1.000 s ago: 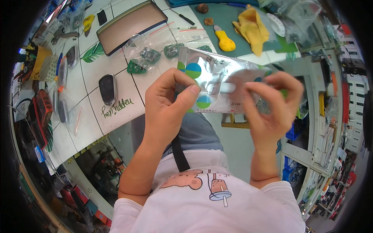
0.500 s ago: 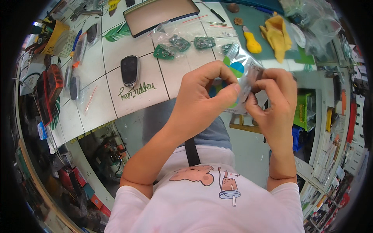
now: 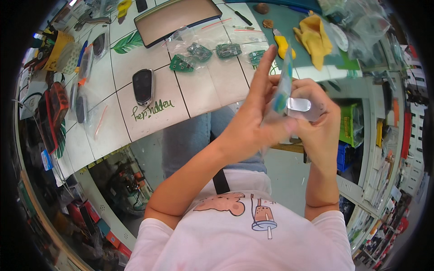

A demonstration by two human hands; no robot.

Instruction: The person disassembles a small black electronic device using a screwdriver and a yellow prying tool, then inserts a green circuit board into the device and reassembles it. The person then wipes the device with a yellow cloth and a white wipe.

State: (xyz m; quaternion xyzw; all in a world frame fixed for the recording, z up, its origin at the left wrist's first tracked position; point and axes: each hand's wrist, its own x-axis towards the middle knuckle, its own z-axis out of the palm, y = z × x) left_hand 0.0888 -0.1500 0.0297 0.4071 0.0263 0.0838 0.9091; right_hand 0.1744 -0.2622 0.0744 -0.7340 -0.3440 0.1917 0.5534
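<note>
My left hand [image 3: 251, 115] holds a foil packet [image 3: 284, 86], now seen nearly edge-on; its green and blue print is blurred. The left index finger points up and away along the packet. Close beside it, my right hand [image 3: 322, 110] is curled round a small shiny silver piece [image 3: 299, 105] with a rounded end, whose kind I cannot make out. Beyond the hands, clear bags hold green circuit boards [image 3: 181, 63] on the white tiled bench [image 3: 199, 92]. A black and silver car key fob [image 3: 143, 86] lies to their left.
A tan-lined tray [image 3: 176, 20] stands at the back. On the green mat at the right are a yellow-handled tool [image 3: 281, 44], a yellow cloth [image 3: 314, 38] and crumpled plastic bags [image 3: 361, 22]. Bagged fobs and a red device [image 3: 58, 97] lie at the left.
The packet has turned from showing its printed face to edge-on. My right hand has come off its edge and now has the silver piece. The left fingers have stretched out along the packet.
</note>
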